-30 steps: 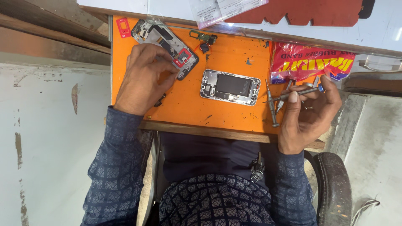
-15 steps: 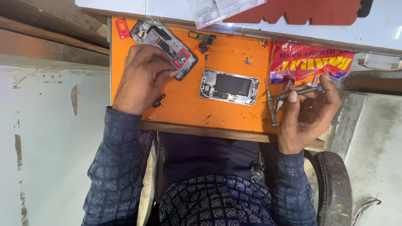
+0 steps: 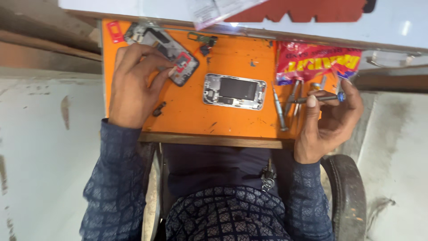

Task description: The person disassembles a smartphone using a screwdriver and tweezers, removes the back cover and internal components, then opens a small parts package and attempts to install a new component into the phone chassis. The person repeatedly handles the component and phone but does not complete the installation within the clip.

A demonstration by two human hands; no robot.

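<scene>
An opened phone body [image 3: 235, 91] lies in the middle of the orange work mat [image 3: 232, 120], its insides showing. My left hand [image 3: 133, 85] rests at the mat's upper left, fingertips on a second dismantled phone frame [image 3: 171, 53] with a red part on it. My right hand [image 3: 330, 120] is at the mat's right edge and pinches a thin screwdriver [image 3: 318, 99] with a blue cap, held roughly level. Several other small tools [image 3: 285, 105] lie on the mat just left of that hand.
A red and yellow packet [image 3: 316, 62] lies at the mat's upper right. A small red piece [image 3: 113, 31] sits in the far-left corner, a small green part [image 3: 203, 39] near the top edge, a tiny dark piece [image 3: 158, 109] below my left hand. A round stool [image 3: 345, 192] stands lower right.
My right hand has shifted the screwdriver slightly between its fingers. My left hand stays on the dismantled frame with little movement.
</scene>
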